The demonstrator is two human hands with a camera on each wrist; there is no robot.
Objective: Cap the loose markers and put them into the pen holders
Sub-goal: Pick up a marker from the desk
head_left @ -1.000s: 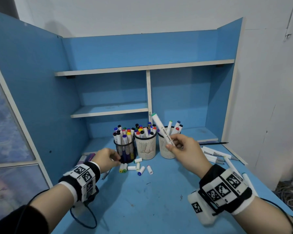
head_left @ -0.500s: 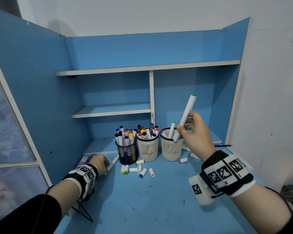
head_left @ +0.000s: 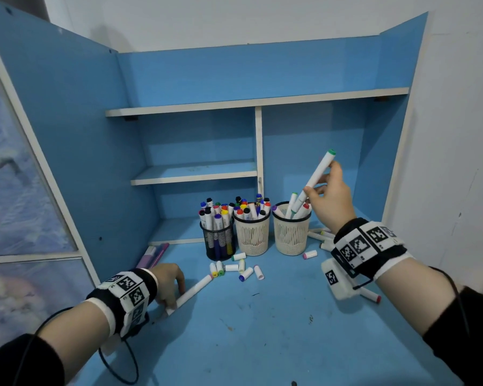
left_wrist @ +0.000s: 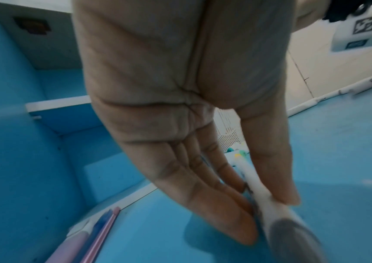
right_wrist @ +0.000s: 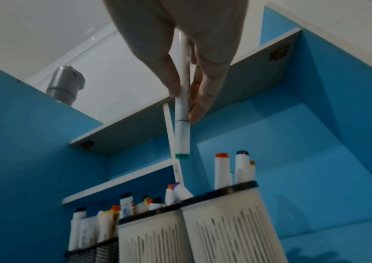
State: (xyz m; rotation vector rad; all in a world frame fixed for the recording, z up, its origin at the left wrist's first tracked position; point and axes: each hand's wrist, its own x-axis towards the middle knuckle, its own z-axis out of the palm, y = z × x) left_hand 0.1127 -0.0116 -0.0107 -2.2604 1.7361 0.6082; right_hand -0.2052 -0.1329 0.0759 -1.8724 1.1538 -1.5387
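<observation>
Your blue desk point(head_left: 262, 330) carries three pen holders in a row: a black mesh one point(head_left: 219, 243), a middle white one point(head_left: 252, 235) and a right white one point(head_left: 290, 235) just below your right hand point(head_left: 332, 199). That hand pinches a green-capped marker point(head_left: 315, 176) between thumb and fingers, tilted, its lower end over the right holder's mouth. Your left hand point(head_left: 168, 280) rests low on the desk, its nearly straight fingers and thumb pinching a white marker point(head_left: 193, 291) lying flat. Loose caps point(head_left: 236, 270) lie scattered just beyond that marker's far end, before the holders.
</observation>
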